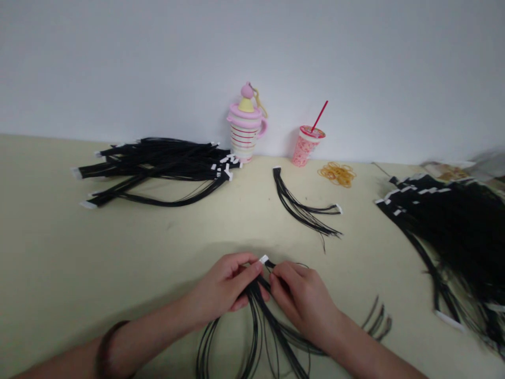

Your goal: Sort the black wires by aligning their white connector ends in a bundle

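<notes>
Both hands, left hand, right hand, pinching black wire bundle

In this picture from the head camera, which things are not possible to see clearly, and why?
- Head view: the wire bundle runs off the bottom edge, so its length is unknown.
- The left hand and right hand cover where they pinch it below the white connector.
- The black wire pile at the right is blurred and cut by the edge.
- The print on the pink cup is too small to read.
</notes>
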`<act>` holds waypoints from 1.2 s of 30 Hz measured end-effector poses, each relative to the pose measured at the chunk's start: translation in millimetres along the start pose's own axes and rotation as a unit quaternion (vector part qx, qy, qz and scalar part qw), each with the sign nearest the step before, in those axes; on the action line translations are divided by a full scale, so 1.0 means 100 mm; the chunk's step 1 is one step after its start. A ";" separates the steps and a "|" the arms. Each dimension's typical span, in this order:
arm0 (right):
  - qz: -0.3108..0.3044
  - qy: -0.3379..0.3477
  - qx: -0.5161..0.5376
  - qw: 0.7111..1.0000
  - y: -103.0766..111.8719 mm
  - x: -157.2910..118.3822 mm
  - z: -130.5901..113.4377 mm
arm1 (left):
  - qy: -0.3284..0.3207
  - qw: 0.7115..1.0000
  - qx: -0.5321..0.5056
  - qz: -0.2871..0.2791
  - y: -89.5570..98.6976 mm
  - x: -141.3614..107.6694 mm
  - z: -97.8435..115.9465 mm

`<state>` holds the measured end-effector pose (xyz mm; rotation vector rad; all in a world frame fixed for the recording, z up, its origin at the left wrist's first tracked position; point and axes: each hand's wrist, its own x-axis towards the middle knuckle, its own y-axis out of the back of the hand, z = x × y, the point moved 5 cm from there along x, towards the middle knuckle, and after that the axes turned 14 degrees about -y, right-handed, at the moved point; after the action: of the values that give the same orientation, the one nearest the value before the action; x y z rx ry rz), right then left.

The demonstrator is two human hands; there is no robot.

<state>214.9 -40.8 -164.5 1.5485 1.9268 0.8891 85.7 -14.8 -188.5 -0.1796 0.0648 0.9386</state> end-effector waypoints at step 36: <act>0.016 0.063 0.037 0.997 0.09 -0.03 -0.15 | 0.020 0.984 -0.165 0.063 0.16 0.08 0.00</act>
<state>210.3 -44.7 -147.4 1.6029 2.0499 0.9601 77.1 1.1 -191.2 -0.5062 -0.0440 1.0682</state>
